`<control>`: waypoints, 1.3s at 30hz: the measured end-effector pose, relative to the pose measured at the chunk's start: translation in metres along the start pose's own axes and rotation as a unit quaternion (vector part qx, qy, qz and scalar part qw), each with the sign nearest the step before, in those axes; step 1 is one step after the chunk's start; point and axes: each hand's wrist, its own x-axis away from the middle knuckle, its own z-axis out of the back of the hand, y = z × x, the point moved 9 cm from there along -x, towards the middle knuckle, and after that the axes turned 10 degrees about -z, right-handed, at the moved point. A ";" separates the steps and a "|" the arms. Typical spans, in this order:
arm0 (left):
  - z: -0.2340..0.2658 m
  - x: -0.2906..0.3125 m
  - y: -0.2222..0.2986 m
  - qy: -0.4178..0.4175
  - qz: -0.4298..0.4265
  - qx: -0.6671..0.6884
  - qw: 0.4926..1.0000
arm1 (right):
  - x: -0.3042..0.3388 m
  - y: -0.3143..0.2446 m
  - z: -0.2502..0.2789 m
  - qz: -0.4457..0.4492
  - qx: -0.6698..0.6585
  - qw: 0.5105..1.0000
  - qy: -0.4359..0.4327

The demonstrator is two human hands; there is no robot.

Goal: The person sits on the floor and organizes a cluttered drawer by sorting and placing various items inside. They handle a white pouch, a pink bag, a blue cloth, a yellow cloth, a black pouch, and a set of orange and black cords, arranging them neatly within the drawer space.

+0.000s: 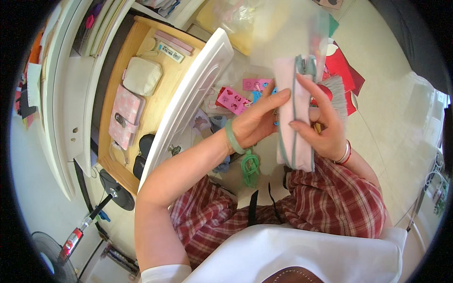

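A pale pink zippered pouch (302,153) with grey-green piping stands on end between my hands, above my lap. My left hand (255,118), with a green bangle at the wrist, grips its left side with the thumb across the front. On the other side my right hand (329,129) holds it between thumb and fingers, the index finger stretched up along the zipper edge. The pouch's inside is hidden. Behind its top is a cloudy plastic bag (283,30). A grey-bristled brush (337,89) shows beyond my right fingers.
An open drawer (106,146) at left holds a cream pouch (143,77), a pink patterned wallet-like case (126,115) and small boxes. On the floor lie pink sticker sheets (234,100), a green cord (250,167) and red paper (335,59). A fan (54,257) stands at lower left.
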 end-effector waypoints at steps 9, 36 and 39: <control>0.047 0.020 0.025 0.106 0.001 0.091 0.990 | -0.015 0.000 0.058 0.022 -0.101 0.990 0.101; -0.041 0.089 0.181 0.088 -0.278 -0.412 0.863 | -0.052 -0.071 0.038 0.084 -0.098 0.984 0.120; -0.040 0.124 0.237 0.022 -0.232 -0.527 0.817 | -0.077 -0.148 -0.015 0.181 0.025 0.981 0.068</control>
